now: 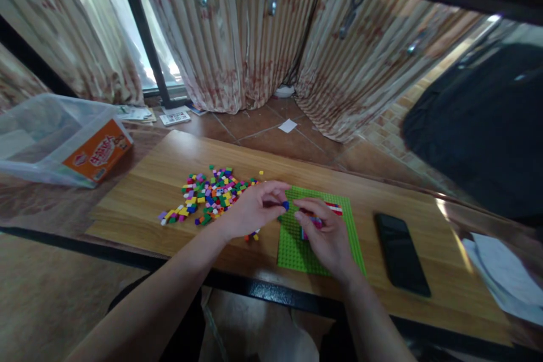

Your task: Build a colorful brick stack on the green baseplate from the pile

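My left hand (250, 209) pinches a small blue toy brick (285, 205) between thumb and fingertips, above the left edge of a green studded baseplate (292, 254). Close by on the right, my right hand (324, 232) is over the plate with its fingers curled and the tips near the blue brick. Whatever those fingers may hold is too small to make out. Pink and blue bricks (304, 233) on the plate are partly hidden under my right hand. Behind it shows a red and white row of bricks (335, 208). Loose colourful bricks (212, 195) lie in a pile left of my left hand.
A black phone (402, 254) lies right of the baseplate on the wooden board (148, 172). White papers (507, 271) are at the far right. A clear plastic bin (51, 138) with an orange label stands at the left. Striped curtains (237, 39) hang beyond the table.
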Demonstrator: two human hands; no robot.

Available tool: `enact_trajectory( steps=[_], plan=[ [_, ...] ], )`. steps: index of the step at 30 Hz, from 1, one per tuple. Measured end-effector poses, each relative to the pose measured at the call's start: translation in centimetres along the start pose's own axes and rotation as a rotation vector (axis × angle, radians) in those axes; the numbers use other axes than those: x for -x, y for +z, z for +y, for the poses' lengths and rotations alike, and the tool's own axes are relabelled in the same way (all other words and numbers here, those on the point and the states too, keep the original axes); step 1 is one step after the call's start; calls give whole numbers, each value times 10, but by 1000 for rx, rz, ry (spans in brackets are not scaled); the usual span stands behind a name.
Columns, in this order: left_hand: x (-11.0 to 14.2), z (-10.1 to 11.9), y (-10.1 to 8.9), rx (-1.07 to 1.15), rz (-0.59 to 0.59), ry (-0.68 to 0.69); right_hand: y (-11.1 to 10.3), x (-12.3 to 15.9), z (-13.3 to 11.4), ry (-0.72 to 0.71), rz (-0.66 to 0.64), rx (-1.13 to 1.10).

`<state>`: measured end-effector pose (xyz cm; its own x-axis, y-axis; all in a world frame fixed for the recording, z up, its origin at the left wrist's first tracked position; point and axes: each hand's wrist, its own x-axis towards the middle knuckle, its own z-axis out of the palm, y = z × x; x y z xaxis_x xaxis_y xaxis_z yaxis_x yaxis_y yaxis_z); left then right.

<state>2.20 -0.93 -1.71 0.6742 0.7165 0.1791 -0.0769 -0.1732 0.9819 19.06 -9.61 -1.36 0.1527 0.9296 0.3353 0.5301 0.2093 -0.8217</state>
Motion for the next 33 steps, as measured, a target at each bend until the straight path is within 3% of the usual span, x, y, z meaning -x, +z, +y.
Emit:
enact_trajectory(
  steps=[14,17,21,23,28,33],
  plan=[
    [3,-9,25,127,68,-15,2,2,2,151,-3,-155],
    [3,-8,23,85,66,-26,-12,0,4,179,23,-131],
    [2,-8,18,-79,76,-44,-43,-3,17,234,215,-25],
    [1,-9,15,-137,79,-46,-57,-4,27,250,236,56],
    [-1,-14,13,-200,89,-52,-62,-4,39,154,92,177],
    [-2,-18,11,-253,70,-66,-56,-5,42,157,71,211]
  ],
)
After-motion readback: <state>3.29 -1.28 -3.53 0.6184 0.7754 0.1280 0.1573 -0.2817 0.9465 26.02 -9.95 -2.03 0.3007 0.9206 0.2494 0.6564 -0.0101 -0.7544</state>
